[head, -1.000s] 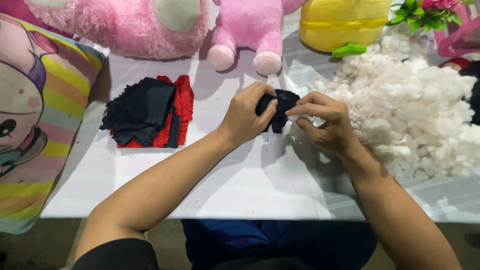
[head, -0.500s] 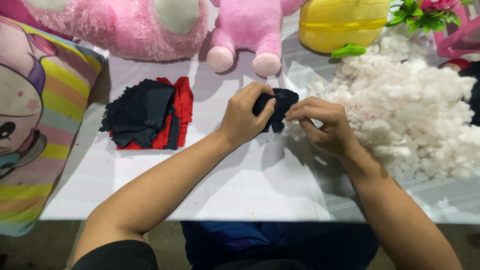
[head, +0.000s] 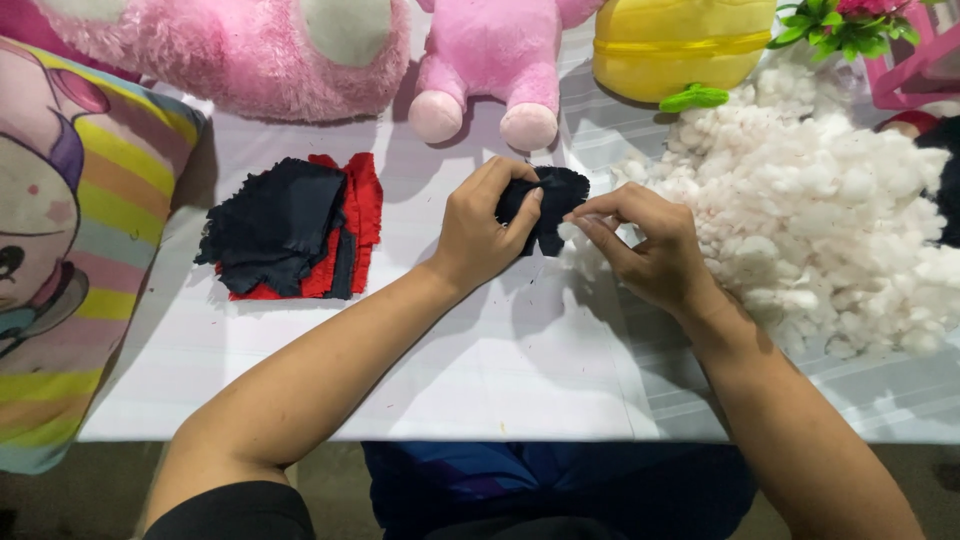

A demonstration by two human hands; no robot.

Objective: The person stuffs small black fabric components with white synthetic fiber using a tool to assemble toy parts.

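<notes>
My left hand [head: 485, 232] grips a small dark navy fabric piece [head: 553, 201] above the white table [head: 480, 380]. My right hand [head: 645, 245] pinches a tuft of white stuffing [head: 580, 250] right beside the fabric's lower edge. A big heap of white stuffing [head: 820, 210] lies just right of my right hand. A stack of dark navy and red fabric pieces [head: 290, 228] rests on the table to the left of my left hand.
Pink plush toys [head: 490, 60] and a fluffy pink one [head: 230, 50] line the table's far edge, with a yellow plush [head: 680, 45] beside them. A striped cartoon pillow [head: 70, 250] lies at the left. Green leaves and a pink frame [head: 880, 40] sit far right.
My right hand has drawn slightly back from the fabric, now pinching a tuft of stuffing at its edge. The left hand stays put, holding the fabric.
</notes>
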